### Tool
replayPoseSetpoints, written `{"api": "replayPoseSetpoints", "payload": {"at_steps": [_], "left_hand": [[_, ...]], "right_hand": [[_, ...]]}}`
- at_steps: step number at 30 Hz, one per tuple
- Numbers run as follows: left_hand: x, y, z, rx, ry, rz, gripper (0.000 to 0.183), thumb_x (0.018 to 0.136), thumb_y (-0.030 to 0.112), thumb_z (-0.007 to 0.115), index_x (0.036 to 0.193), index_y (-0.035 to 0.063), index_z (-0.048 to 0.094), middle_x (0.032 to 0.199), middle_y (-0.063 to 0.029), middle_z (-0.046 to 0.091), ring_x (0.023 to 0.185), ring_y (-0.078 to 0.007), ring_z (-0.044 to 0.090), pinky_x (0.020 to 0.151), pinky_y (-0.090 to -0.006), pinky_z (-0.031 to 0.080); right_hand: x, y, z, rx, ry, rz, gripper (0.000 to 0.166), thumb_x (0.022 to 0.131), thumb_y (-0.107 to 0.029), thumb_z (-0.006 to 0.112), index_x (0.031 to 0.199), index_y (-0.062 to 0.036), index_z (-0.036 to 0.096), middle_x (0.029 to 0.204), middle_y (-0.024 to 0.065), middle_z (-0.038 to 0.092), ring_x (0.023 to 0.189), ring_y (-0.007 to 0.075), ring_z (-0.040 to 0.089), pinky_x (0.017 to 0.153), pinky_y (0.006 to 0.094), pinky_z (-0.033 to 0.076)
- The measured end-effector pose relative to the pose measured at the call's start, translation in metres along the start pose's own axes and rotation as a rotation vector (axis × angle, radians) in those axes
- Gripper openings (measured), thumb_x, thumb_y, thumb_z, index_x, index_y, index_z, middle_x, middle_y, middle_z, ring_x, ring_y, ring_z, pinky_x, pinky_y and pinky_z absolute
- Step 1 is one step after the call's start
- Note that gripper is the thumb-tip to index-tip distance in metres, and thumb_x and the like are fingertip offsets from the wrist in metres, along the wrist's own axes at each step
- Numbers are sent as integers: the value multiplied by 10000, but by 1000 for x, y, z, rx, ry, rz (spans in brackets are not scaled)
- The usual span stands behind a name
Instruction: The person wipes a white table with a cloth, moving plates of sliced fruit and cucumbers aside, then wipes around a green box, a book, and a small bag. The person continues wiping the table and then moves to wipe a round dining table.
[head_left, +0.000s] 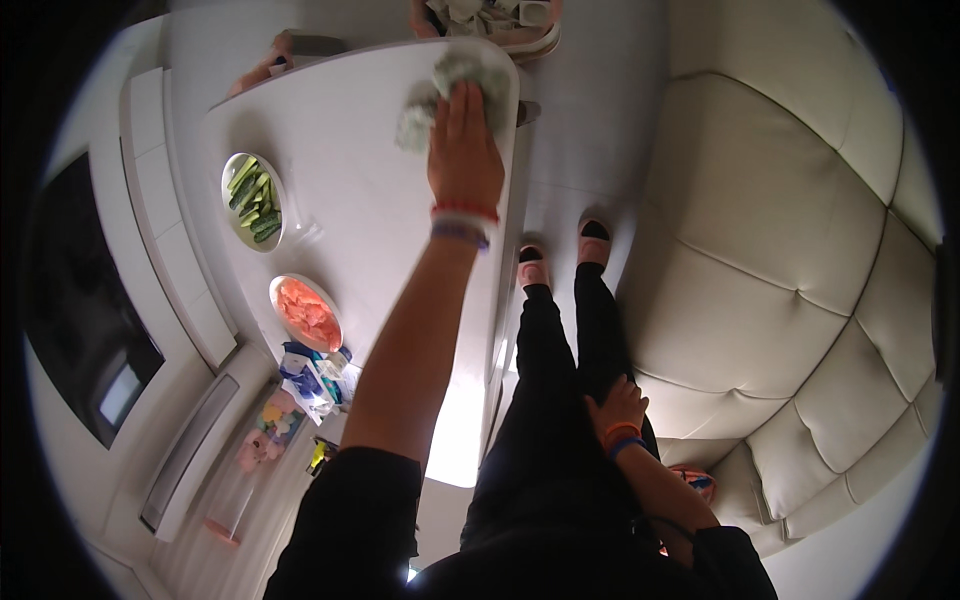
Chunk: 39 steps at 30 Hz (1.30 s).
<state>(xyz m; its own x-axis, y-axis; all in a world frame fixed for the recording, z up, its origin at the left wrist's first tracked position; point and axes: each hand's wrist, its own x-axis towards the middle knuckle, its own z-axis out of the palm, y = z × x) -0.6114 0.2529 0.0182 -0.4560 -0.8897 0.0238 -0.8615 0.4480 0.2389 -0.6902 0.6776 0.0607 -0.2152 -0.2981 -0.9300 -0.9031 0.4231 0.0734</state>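
Note:
My left hand (465, 154) lies palm down on a pale green and white cloth (421, 126) near the far rounded corner of the white table (360, 187). The fingers reach forward over the cloth, which is bunched and slightly blurred. My right hand (619, 411) rests on my dark-trousered leg by the knee, its fingers apart and nothing seen in it. Toward the table's left side stand a white oval bowl of cut cucumber (255, 201) and a similar bowl of pinkish-red fruit pieces (306, 311).
Packets (311, 379) lie beside the fruit bowl. A filled waste bin (544, 41) stands beyond the table's far edge. My slippered feet are between the table and a tufted beige sofa (750, 277). Left are a low cabinet (176, 232) and a dark screen (90, 300).

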Motion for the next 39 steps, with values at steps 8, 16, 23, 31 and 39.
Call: {"api": "replayPoseSetpoints", "payload": {"at_steps": [8,16,23,31,39], "left_hand": [[93,-142,12,73,163,-11,474,895,107,491,1365,49,470,1402,-142,480,1306,-357,430,1101,-438,351],[97,-161,15,225,241,163,457,859,40,523,1315,19,509,1339,-211,518,1273,-397,445,1118,-482,323],[45,-11,11,-19,25,254,585,876,83,535,1448,114,411,1494,-146,384,1339,-414,380,1127,-454,338],[-33,30,4,282,-131,114,524,859,67,526,1380,119,495,1491,-66,400,1372,-325,364,1015,-608,367],[-254,23,-19,100,-335,-66,529,871,70,519,1393,153,502,1460,33,427,1446,-231,273,1129,-437,337]], "right_hand": [[8,7,-9,14,-14,-1,866,901,-644,467,1405,56,400,1192,148,573,1090,263,541,895,397,423],[4,-3,-22,45,5,-5,851,905,-636,456,1399,56,411,1194,145,566,1093,273,536,912,405,412],[8,12,-3,111,96,6,864,872,-633,508,1386,56,424,1187,143,572,1102,277,534,916,413,412],[17,13,-40,-38,222,-20,837,876,-602,522,1381,58,423,1147,146,575,1068,274,541,890,414,430],[14,26,-32,-184,173,-139,796,890,-596,505,1337,61,450,1157,155,570,1056,279,556,867,406,449]]}}
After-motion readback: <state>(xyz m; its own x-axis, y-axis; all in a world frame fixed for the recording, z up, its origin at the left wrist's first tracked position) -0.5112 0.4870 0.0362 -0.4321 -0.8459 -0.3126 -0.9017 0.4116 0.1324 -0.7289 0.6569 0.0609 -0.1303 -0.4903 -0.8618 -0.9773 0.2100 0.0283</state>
